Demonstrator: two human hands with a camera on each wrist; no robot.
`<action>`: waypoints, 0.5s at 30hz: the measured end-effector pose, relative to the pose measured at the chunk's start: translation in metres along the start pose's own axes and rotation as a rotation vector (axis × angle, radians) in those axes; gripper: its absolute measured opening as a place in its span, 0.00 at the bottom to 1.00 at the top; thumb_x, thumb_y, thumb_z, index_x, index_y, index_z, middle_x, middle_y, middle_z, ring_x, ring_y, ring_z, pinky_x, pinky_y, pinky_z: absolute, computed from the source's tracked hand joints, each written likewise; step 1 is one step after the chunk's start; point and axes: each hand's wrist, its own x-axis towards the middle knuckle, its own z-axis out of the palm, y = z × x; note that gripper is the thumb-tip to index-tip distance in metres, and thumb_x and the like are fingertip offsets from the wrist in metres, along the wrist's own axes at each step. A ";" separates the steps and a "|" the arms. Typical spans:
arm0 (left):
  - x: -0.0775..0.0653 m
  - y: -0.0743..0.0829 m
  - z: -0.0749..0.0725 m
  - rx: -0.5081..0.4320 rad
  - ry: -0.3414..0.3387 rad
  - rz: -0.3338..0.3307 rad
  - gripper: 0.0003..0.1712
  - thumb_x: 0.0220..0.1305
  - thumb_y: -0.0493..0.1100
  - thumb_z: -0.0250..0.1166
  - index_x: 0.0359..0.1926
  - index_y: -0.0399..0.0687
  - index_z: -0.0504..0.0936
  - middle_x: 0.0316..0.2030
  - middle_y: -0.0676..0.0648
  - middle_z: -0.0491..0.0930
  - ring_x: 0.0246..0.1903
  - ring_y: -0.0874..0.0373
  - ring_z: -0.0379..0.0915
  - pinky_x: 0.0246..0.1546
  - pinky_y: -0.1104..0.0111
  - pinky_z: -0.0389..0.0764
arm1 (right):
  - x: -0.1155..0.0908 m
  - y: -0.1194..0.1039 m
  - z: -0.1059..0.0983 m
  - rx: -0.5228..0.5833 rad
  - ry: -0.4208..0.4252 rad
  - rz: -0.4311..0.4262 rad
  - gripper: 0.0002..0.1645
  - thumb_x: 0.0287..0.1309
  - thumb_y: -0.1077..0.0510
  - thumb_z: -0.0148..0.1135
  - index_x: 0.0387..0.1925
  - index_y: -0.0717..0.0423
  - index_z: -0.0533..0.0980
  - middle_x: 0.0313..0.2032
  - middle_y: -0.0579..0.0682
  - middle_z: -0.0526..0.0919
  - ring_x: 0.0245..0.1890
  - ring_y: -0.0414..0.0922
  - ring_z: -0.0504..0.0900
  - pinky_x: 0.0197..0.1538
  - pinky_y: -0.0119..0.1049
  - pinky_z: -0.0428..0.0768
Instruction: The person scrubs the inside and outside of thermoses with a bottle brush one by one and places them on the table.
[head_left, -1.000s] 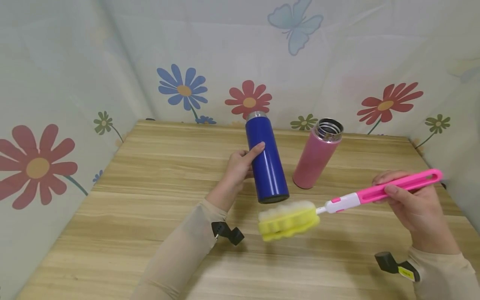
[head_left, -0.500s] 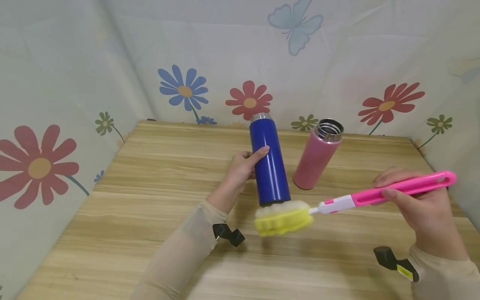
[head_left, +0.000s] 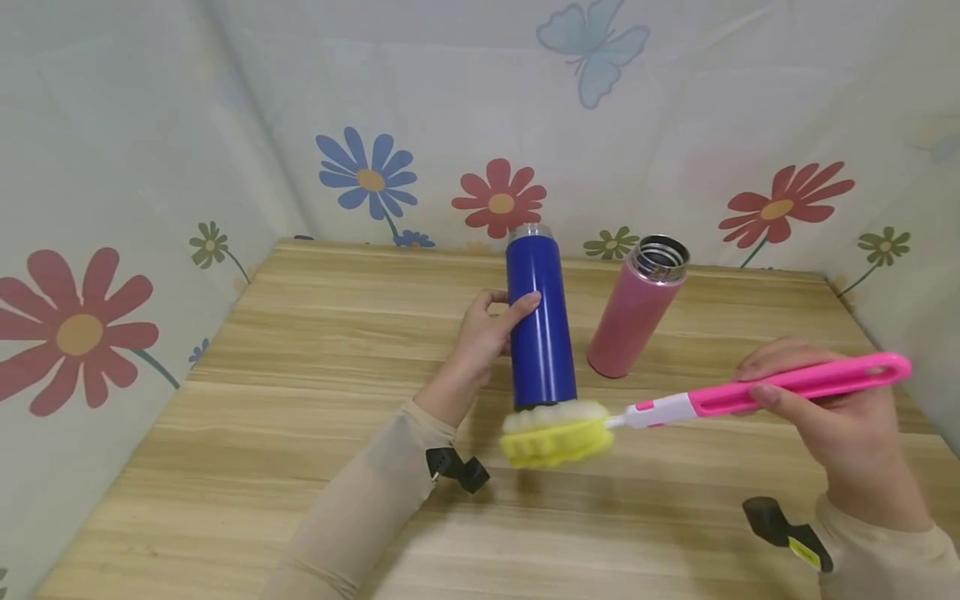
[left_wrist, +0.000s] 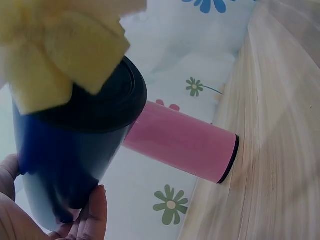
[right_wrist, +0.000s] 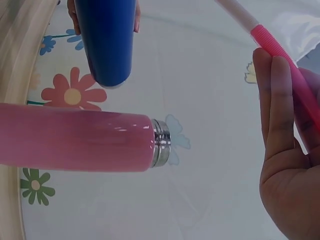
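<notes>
My left hand (head_left: 480,342) grips a blue vacuum bottle (head_left: 542,333) round its middle, holding it off the table. The bottle tilts so that its black base (left_wrist: 115,95) faces me and its silver end points away. In my right hand (head_left: 843,429) is a bottle brush, held by its pink handle (head_left: 810,382). Its yellow-and-white sponge head (head_left: 557,446) lies against the blue bottle's base, covering part of it in the left wrist view. The right wrist view shows fingers (right_wrist: 281,95) along the pink handle; the brush head is outside that view.
A pink bottle (head_left: 636,321) stands lidless on the wooden table (head_left: 262,417), just right of the blue one. Its silver neck (right_wrist: 161,142) shows in the right wrist view. A flower-printed curtain (head_left: 420,75) encloses the table's back and sides.
The brush has moved left, its sponge head coming up against the blue bottle's base. The blue bottle has shifted slightly right and leans less sideways. The pink bottle stays put.
</notes>
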 end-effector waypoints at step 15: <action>-0.001 0.003 -0.001 0.004 0.019 0.007 0.35 0.58 0.57 0.66 0.58 0.45 0.64 0.48 0.36 0.78 0.37 0.50 0.80 0.34 0.65 0.83 | 0.001 0.002 0.013 -0.106 -0.206 -0.074 0.09 0.46 0.78 0.65 0.34 0.72 0.81 0.35 0.52 0.87 0.39 0.43 0.82 0.46 0.25 0.79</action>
